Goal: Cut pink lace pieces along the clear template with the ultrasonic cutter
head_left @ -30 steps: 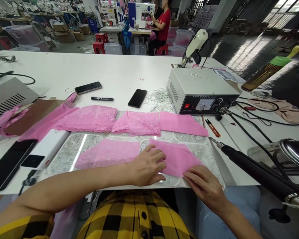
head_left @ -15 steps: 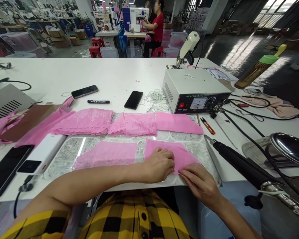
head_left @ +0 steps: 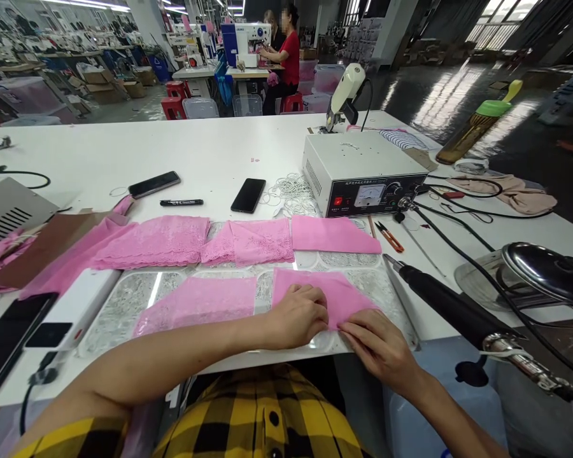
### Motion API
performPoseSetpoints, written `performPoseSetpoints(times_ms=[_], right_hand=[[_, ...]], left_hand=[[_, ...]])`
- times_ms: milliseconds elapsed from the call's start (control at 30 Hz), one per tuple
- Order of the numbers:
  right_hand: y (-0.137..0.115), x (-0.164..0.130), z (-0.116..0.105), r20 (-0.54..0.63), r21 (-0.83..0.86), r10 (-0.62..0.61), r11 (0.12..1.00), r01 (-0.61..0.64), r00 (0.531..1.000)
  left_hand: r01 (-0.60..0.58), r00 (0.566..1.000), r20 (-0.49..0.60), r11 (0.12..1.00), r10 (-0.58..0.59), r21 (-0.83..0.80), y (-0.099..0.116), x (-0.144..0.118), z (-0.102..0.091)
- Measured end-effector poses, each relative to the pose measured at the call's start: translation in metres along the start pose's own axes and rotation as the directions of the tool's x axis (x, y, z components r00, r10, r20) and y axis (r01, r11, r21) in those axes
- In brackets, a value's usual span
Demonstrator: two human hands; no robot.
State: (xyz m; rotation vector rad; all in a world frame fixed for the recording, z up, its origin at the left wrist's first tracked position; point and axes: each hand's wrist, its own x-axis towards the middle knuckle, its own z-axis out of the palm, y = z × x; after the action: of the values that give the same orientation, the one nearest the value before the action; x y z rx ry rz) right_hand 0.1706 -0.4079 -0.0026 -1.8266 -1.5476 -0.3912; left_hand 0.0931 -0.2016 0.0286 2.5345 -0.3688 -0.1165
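A plain pink fabric piece (head_left: 346,291) lies near the table's front edge, on a clear patterned sheet (head_left: 119,302). My left hand (head_left: 296,318) rests on this piece, its fingers curled and pressed onto the cloth. At the lower right edge of the same piece, my right hand (head_left: 379,346) pinches the cloth between thumb and fingers. A sheer pink lace piece (head_left: 219,296) lies flat to the left, partly behind my left forearm. Behind are a pink lace stack (head_left: 157,242), a second lace pile (head_left: 262,242) and a plain pink stack (head_left: 334,235).
A black handheld tool (head_left: 444,296) with a metal tip lies at the right, cabled to a grey control box (head_left: 365,172). Orange snips (head_left: 390,238), a marker (head_left: 181,202) and a phone (head_left: 248,195) lie behind the fabric. A white power bank (head_left: 76,308) sits left.
The whole view has shifted slightly, with the table's things appearing a little further left. Both hands stay in nearly the same place on the pink fabric piece.
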Motion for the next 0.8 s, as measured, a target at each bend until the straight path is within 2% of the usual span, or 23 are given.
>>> performPoseSetpoints(times_ms=[267,433,567,700,800], right_hand=[[-0.001,0.001,0.0,-0.006,0.003,0.022,1.0,-0.022,1.0],[-0.002,0.004,-0.004,-0.014,-0.107,0.093,0.99,-0.094,0.996],[0.005,0.009,-0.009,-0.003,-0.212,0.126,0.969,-0.124,0.992],[0.01,0.034,-0.009,-0.037,-0.305,0.078,0.949,-0.085,0.996],[0.004,0.071,0.002,-0.033,-0.268,0.023,0.963,-0.031,0.999]], left_hand=[[0.038,0.999,0.002,0.993,-0.038,-0.107,-0.002,0.001,-0.004],[0.063,0.997,-0.041,0.98,-0.072,-0.19,-0.003,0.001,-0.012],[0.083,0.991,-0.07,0.941,-0.112,-0.327,-0.005,-0.002,-0.022],[0.129,0.982,-0.05,0.836,-0.184,-0.534,-0.011,-0.009,-0.024],[0.179,0.959,-0.024,0.671,-0.282,-0.719,-0.019,-0.021,-0.026]])
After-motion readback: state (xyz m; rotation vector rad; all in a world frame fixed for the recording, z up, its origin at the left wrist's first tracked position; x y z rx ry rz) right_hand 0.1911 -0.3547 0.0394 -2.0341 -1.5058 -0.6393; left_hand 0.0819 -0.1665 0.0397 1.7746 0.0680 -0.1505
